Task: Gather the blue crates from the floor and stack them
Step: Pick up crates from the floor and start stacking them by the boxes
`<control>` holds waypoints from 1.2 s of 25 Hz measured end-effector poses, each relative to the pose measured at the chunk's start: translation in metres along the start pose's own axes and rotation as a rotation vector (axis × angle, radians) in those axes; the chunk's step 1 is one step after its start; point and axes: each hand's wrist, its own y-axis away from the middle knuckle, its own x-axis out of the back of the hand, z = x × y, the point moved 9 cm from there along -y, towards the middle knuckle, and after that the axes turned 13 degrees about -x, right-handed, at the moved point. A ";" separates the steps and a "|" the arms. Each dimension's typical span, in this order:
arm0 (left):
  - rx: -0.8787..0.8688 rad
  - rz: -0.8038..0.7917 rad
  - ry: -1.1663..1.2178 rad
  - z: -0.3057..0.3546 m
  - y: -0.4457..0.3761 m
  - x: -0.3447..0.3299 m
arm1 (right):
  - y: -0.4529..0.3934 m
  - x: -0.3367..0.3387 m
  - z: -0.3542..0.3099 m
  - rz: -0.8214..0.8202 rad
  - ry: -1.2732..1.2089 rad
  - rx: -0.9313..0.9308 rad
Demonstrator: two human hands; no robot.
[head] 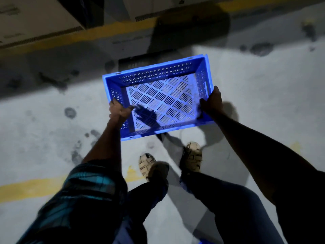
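Blue perforated plastic fills the middle of your view: the blue crate (pixel 161 99) hangs in the air above the grey floor (pixel 263 95), open side up and tipped a little, its slotted bottom lit pale; your left hand (pixel 119 110) grips the left short wall near the front corner, fingers curled over the rim and the thumb reaching inside; your right hand (pixel 212 101) holds the right short wall, thumb over the rim and the other fingers hidden behind the wall, so you cannot tell how they lie; both forearms stretch forward and down, the left one coming out of a plaid sleeve (pixel 84 191), the right one bare and dark; your two sandalled feet (pixel 191 157) stand on the floor just below the crate; a yellow line (pixel 31 189) crosses the floor at your left.
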 end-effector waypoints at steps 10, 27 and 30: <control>-0.294 -0.260 0.080 0.190 0.253 0.065 | 0.264 0.161 -0.014 0.003 -0.160 0.155; -0.954 -0.862 -0.346 0.254 0.563 0.064 | 0.626 0.164 0.222 0.455 -0.816 -0.501; -1.026 -0.982 -0.401 0.248 0.641 0.024 | 0.708 0.146 0.317 0.523 -0.907 -0.684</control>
